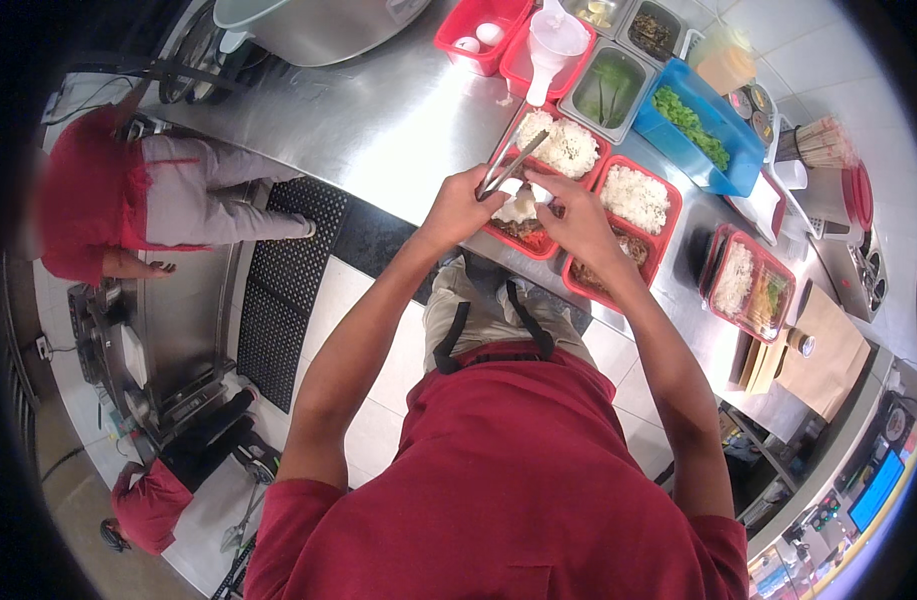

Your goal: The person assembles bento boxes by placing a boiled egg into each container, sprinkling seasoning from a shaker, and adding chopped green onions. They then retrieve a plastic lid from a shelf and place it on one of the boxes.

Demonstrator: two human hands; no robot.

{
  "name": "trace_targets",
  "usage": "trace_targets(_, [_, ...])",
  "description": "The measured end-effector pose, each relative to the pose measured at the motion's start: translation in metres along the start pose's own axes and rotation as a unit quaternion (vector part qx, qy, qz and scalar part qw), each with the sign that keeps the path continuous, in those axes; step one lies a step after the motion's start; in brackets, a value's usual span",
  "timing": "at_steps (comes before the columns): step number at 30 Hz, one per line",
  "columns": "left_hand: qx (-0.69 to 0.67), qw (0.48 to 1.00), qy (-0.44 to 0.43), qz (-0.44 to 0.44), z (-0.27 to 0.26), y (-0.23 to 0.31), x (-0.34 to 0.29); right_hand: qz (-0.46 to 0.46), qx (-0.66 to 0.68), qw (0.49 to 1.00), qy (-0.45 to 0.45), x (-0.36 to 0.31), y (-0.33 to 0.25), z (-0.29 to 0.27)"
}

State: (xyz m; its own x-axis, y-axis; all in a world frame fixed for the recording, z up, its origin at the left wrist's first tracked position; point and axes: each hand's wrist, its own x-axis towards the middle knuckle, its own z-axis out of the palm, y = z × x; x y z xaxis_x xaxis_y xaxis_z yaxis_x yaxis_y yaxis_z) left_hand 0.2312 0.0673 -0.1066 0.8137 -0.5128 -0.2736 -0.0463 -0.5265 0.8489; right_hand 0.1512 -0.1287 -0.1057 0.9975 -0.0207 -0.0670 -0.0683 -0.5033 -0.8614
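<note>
My left hand [462,208] is closed around metal tongs [529,150], which point up and to the right. Its fingertips also pinch a white piece that looks like half an eggshell [509,187]. My right hand [576,212] is closed on a matching white shell piece [541,193]. Soft white egg [519,209] shows between the hands, over the near part of a red divided meal box [495,232]. That box holds seasoned white rice [563,145] at its far end and a shredded orange and brown filling nearer me. Right of it, a second red box [668,215] holds rice and brown meat.
A red tub [441,42] with white eggs, a white ladle-like scoop [555,45], steel pans [573,108] and a blue bin [748,172] of lettuce line the back. A lidded meal box [720,298] and paper bags [830,350] stand right. Two co-workers [88,190] are left.
</note>
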Motion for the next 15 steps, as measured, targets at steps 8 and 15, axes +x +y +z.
trace_targets(8, [0.019, 0.996, 0.062, 0.063, 0.004, 0.009, -0.007, -0.035, -0.025, 0.999, -0.009, -0.004, -0.008, -0.005])
trace_targets(15, [-0.059, 0.994, 0.093, -0.007, -0.001, 0.033, -0.021, 0.107, 0.215, 0.971, 0.006, -0.013, -0.016, -0.01])
